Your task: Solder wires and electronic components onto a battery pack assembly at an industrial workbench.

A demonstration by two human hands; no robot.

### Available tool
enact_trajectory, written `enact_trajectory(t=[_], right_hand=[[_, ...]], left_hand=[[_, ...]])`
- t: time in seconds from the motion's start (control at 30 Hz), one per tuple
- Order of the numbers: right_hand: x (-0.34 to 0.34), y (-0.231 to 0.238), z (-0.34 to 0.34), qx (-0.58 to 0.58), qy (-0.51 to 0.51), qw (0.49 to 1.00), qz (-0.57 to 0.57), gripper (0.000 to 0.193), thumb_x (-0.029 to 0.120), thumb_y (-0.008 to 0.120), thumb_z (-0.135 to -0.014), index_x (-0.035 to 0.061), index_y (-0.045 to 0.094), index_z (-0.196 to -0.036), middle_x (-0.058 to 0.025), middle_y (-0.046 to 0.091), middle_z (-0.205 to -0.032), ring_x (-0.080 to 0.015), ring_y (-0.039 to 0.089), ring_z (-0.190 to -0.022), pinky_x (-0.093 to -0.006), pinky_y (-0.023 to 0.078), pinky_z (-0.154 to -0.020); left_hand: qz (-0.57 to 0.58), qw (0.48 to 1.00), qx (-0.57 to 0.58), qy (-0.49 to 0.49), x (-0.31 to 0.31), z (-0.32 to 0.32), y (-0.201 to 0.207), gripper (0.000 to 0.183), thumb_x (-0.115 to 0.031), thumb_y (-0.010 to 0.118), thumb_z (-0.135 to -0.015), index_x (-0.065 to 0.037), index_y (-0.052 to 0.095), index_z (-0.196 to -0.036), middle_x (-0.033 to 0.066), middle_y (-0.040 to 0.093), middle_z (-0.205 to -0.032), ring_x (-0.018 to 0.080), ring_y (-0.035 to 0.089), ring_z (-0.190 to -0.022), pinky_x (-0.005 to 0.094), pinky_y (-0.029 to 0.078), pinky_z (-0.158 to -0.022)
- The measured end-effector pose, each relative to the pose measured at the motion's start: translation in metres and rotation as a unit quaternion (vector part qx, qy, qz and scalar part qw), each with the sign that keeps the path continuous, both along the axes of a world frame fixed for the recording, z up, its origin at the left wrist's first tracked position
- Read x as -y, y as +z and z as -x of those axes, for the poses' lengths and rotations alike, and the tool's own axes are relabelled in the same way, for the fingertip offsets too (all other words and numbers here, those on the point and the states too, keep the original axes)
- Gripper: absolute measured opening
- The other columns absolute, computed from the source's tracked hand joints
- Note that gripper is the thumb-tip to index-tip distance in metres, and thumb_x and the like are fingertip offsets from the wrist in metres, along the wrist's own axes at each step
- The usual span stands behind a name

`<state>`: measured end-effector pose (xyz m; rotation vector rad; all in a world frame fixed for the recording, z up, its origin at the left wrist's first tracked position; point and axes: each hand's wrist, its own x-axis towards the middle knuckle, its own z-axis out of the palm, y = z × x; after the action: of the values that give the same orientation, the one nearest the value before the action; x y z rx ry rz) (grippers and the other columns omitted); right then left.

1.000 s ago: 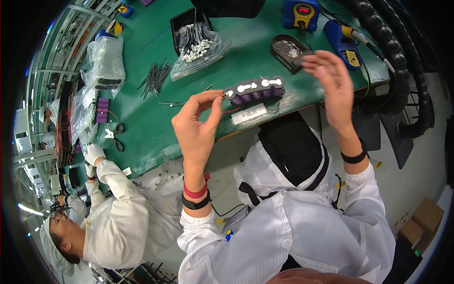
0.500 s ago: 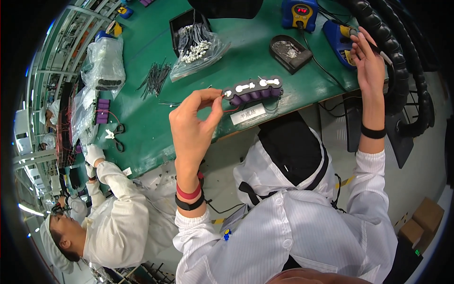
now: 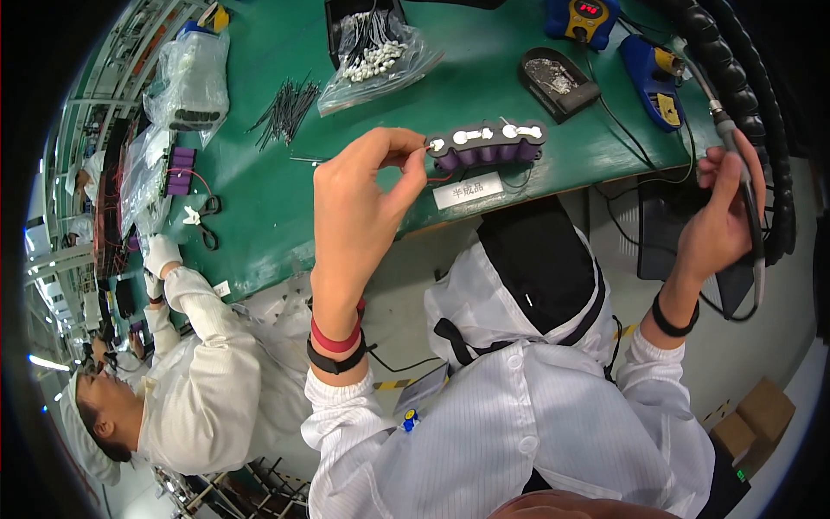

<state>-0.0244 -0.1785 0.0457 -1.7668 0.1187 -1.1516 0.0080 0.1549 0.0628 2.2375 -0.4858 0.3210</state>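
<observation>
Your soldering iron pairs a shiny metal shaft with a grey grip that looks matt, and its black cable looks smooth and rubbery. The battery pack shows purple plastic wrap with a soft gloss — its top is matt dark grey, with bright white patches. Beneath it, your green bench top is smooth and glossy, while the white label resembles flat, smooth paper. The clear bag is thin, crinkled, glossy plastic; the black hose is ribbed and shiny. Your white coat is finely striped, matt cloth — and the boxes look like dull brown cardboard.
</observation>
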Motion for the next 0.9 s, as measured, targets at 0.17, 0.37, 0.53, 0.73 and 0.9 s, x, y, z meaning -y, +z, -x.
enact_trajectory(t=[0.17, 0.37, 0.53, 0.73, 0.9], right_hand=[[-0.053, 0.001, 0.022, 0.031, 0.214, 0.969, 0.120, 0.029, 0.009, 0.073, -0.094, -0.0058, 0.068, -0.119, -0.0198, 0.074, -0.102, -0.0219, 0.073, -0.085, -0.0291, 0.057, -0.076], [-0.098, 0.012, 0.011, -0.006, 0.302, 0.927, 0.221, 0.029, 0.003, 0.074, -0.088, -0.0040, 0.069, -0.116, -0.0177, 0.074, -0.093, -0.0252, 0.074, -0.078, -0.0307, 0.057, -0.072], [-0.113, 0.008, 0.008, -0.004, 0.310, 0.929, 0.202, 0.027, 0.004, 0.082, -0.079, -0.0017, 0.072, -0.103, -0.0113, 0.074, -0.083, -0.0251, 0.069, -0.063, -0.0309, 0.053, -0.057], [-0.114, 0.006, 0.005, -0.015, 0.308, 0.927, 0.213, 0.027, 0.005, 0.083, -0.079, -0.0015, 0.072, -0.103, -0.0112, 0.073, -0.081, -0.0244, 0.069, -0.062, -0.0307, 0.053, -0.057], [-0.115, 0.007, 0.008, -0.020, 0.302, 0.926, 0.226, 0.027, 0.004, 0.083, -0.079, -0.0021, 0.072, -0.103, -0.0118, 0.073, -0.080, -0.0250, 0.069, -0.062, -0.0312, 0.053, -0.057]], left_hand=[[-0.019, 1.000, -0.003, 0.002, -0.003, 0.001, 0.001, 0.009, 0.004, 0.071, -0.088, 0.006, 0.069, -0.097, 0.0105, 0.079, -0.098, 0.0176, 0.077, -0.087, 0.0280, 0.060, -0.083], [0.004, 1.000, -0.001, -0.015, 0.000, -0.001, -0.001, 0.010, 0.005, 0.071, -0.088, 0.006, 0.069, -0.097, 0.0100, 0.078, -0.096, 0.0178, 0.077, -0.086, 0.0285, 0.060, -0.081], [0.005, 1.000, 0.010, -0.015, -0.002, -0.002, 0.000, 0.009, 0.005, 0.071, -0.087, 0.005, 0.069, -0.096, 0.0101, 0.078, -0.095, 0.0193, 0.077, -0.085, 0.0290, 0.060, -0.080], [0.002, 1.000, 0.018, -0.019, -0.002, -0.002, -0.003, 0.009, 0.005, 0.071, -0.087, 0.005, 0.069, -0.096, 0.0104, 0.078, -0.095, 0.0202, 0.077, -0.084, 0.0293, 0.060, -0.079], [0.000, 0.999, 0.023, -0.023, -0.004, -0.001, -0.003, 0.010, 0.005, 0.071, -0.087, 0.005, 0.068, -0.096, 0.0104, 0.077, -0.096, 0.0201, 0.076, -0.084, 0.0295, 0.060, -0.078]])
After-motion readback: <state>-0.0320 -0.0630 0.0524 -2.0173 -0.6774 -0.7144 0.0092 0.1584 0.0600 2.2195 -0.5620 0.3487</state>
